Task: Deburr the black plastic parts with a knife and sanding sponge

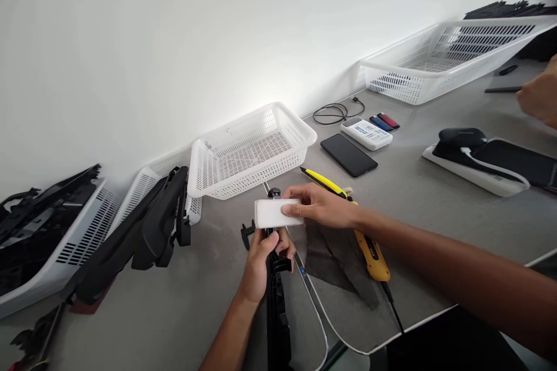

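My left hand (pixel 261 261) is wrapped round a long black plastic part (pixel 278 313), which runs down toward the bottom edge of the view. In my right hand (pixel 317 204) is a white rectangular block (pixel 273 213) with rounded edges, pinched between thumb and fingers. The block lies across the upper end of the black part and hides some of it; whether they touch, I cannot tell. A dark caliper (pixel 248 234) rests just left of my hands. Beyond my right hand lies a yellow-and-black cutter-like tool (pixel 324 181).
A yellow corded tool (pixel 372 258) and dark cloth (pixel 333 264) lie under my right forearm. Ahead stand a white basket (pixel 252 171), a phone (pixel 348 155) and a white power bank (pixel 368 133). Black parts (pixel 152 226) lean at left. Another person's hand (pixel 539 93) is at far right.
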Tool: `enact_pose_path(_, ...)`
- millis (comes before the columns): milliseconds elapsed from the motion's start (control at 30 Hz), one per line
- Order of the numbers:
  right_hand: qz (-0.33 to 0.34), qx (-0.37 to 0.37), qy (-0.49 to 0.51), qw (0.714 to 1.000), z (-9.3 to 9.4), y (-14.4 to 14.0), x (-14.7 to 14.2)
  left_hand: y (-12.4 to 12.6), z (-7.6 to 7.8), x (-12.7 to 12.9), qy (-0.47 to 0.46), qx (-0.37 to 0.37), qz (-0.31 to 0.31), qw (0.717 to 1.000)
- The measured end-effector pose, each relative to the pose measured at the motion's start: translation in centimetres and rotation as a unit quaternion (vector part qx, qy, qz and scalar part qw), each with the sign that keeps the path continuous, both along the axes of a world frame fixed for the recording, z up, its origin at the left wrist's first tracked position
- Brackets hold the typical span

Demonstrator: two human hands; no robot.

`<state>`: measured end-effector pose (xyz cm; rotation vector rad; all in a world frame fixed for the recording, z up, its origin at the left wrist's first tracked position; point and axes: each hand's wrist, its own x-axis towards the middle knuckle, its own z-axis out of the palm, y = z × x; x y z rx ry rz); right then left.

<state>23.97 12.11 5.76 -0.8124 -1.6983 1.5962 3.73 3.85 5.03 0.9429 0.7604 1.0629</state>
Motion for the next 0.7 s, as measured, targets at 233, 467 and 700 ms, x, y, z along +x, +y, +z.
enact_pose_path(233,-0.034,0.021,-0.015,0.999,0.8,0.0,0.3,-0.1,-0.1,0.3,-0.026,0.011,-0.013,1.000)
enact_pose_path(467,-0.026,-0.028,-0.020,0.999,1.0,0.1,0.6,0.0,0.6,0.0,-0.024,0.044,0.020,0.999)
enact_pose_path(700,0.009,-0.048,0.029,0.998,1.5,0.1,0.9,-0.2,1.0,0.0,0.001,0.030,0.035,0.999)
